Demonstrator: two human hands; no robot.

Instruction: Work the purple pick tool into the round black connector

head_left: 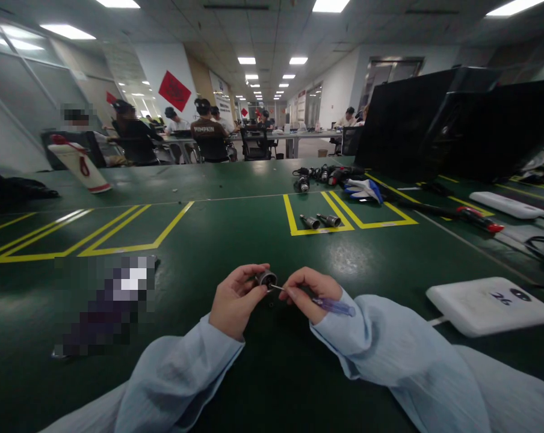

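Note:
Between the thumb and fingers of my left hand (236, 299) is a small round metal connector shell (267, 279), its open end turned toward my right hand. My right hand (312, 292) grips a screwdriver with a clear purple handle (337, 307). The thin shaft (277, 287) points left into the connector's mouth; whether its tip touches anything inside is too small to tell. A tiny dark piece (271, 305) shows just below the connector. Farther off, two similar metal connectors (328, 220) lie within a yellow-taped box.
Blue-and-white gloves (363, 190) and a cluster of metal parts (302, 183) lie at the back. A white box marked 26 (493, 305) sits right, a pixelated dark object (107, 307) left. A white bottle (81, 163) leans far left; black monitors (407, 126) stand back right. People sit beyond.

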